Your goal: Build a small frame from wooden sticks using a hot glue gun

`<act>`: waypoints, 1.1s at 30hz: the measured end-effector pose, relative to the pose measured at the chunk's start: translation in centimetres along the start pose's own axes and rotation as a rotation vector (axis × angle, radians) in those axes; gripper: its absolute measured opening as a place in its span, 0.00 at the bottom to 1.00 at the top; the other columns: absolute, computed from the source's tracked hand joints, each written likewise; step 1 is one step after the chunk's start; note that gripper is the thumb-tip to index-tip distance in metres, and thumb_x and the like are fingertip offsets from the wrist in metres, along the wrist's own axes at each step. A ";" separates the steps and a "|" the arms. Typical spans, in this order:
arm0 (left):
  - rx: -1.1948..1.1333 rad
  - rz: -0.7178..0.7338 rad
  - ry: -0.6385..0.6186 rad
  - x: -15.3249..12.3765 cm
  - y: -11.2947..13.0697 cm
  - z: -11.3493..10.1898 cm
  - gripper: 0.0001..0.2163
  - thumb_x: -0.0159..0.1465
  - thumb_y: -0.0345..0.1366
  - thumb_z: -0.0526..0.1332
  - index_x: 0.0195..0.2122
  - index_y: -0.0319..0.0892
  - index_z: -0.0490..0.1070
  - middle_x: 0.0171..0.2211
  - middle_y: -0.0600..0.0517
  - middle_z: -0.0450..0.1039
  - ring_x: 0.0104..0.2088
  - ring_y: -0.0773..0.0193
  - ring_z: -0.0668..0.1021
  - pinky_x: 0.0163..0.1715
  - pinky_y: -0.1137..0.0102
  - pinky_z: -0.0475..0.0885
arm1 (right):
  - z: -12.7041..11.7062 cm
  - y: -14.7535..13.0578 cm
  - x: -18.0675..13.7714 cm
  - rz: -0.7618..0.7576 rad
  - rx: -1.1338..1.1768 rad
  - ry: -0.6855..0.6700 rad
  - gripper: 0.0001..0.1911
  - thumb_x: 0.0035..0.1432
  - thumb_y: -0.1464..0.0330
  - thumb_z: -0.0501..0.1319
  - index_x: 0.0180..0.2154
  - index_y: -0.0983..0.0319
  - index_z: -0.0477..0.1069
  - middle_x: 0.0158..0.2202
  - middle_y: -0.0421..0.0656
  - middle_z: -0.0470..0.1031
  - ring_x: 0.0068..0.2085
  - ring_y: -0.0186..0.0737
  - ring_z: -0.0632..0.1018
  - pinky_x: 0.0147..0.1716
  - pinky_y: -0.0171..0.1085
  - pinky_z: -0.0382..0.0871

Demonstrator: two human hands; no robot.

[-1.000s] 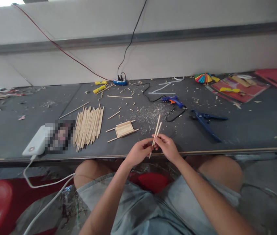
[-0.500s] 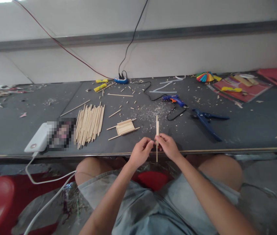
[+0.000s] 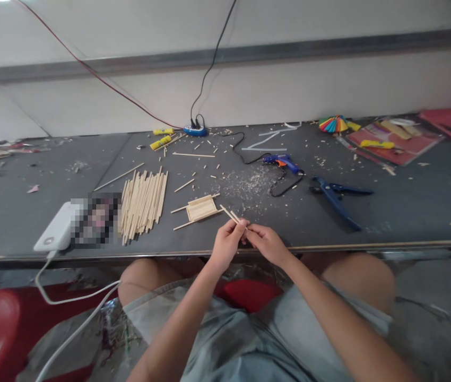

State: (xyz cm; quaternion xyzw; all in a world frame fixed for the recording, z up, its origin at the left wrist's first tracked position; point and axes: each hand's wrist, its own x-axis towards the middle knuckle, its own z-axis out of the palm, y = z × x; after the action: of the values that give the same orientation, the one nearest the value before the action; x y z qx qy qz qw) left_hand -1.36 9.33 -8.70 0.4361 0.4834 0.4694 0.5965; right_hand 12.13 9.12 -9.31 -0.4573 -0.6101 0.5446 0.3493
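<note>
Two thin wooden sticks (image 3: pixel 230 213) lie side by side in my fingers at the table's front edge, slanting up to the left. My left hand (image 3: pixel 229 239) is closed around them, thumb on top. Against it, my right hand (image 3: pixel 264 241) pinches their lower part; the fingers hide those ends. Just left of the sticks' tips sits a small frame of glued wooden sticks (image 3: pixel 202 209), with longer sticks poking out at its sides. Further left lies a pile of wooden sticks (image 3: pixel 144 204).
A blue glue gun (image 3: pixel 283 161) with a black cord lies behind my hands. Blue cutting pliers (image 3: pixel 337 204) rest to the right. A white power bank (image 3: pixel 55 228) is at the left. Stick scraps, yellow glue tubes (image 3: pixel 161 142) and a blue power socket (image 3: pixel 194 130) lie at the back.
The two sticks have turned from upright to slanting left. My left hand has moved right and closed on them, and the hands now meet.
</note>
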 end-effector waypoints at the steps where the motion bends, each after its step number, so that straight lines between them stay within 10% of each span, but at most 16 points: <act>1: -0.013 -0.012 0.003 0.1 0.1 -0.1 0.16 0.57 0.48 0.60 0.33 0.37 0.71 0.22 0.56 0.65 0.22 0.72 0.67 0.24 0.75 0.64 | 0.0 0.1 0.0 -0.002 -0.004 -0.002 0.16 0.60 0.58 0.53 0.28 0.62 0.69 0.19 0.35 0.60 0.22 0.30 0.61 0.22 0.31 0.54; 15: -0.058 -0.025 0.103 0.1 0.5 0.0 0.16 0.58 0.45 0.60 0.41 0.39 0.68 0.25 0.56 0.65 0.23 0.72 0.67 0.24 0.75 0.63 | -0.4 0.0 0.1 0.009 -0.008 -0.011 0.17 0.60 0.55 0.53 0.35 0.62 0.71 0.22 0.36 0.64 0.25 0.32 0.65 0.24 0.30 0.57; 21: 0.595 0.431 0.529 -0.9 1.2 -0.4 0.20 0.60 0.36 0.59 0.53 0.44 0.59 0.48 0.45 0.61 0.50 0.58 0.67 0.50 0.61 0.64 | -0.2 0.1 0.1 0.019 -0.026 -0.003 0.17 0.59 0.56 0.53 0.37 0.61 0.72 0.21 0.36 0.63 0.24 0.33 0.64 0.23 0.31 0.57; 27: 1.260 0.635 -0.072 -2.4 3.3 -0.6 0.13 0.63 0.26 0.49 0.45 0.42 0.68 0.46 0.49 0.72 0.56 0.59 0.66 0.63 0.56 0.44 | 0.0 0.3 0.1 -0.036 -0.056 -0.027 0.14 0.59 0.61 0.53 0.37 0.61 0.73 0.31 0.39 0.74 0.32 0.37 0.70 0.33 0.33 0.63; 33: 1.575 0.476 -0.372 -2.3 4.8 -1.4 0.14 0.60 0.26 0.51 0.47 0.35 0.66 0.40 0.44 0.74 0.45 0.57 0.74 0.57 0.58 0.56 | 0.1 0.3 0.1 -0.061 -0.161 -0.082 0.11 0.57 0.65 0.55 0.32 0.61 0.75 0.29 0.38 0.75 0.31 0.37 0.71 0.32 0.32 0.62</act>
State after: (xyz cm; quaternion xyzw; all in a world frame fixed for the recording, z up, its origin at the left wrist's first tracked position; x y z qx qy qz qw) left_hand -3.62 8.04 -3.82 0.8851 0.4587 0.0291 0.0732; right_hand 12.07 9.18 -9.63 -0.4424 -0.6793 0.5012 0.3028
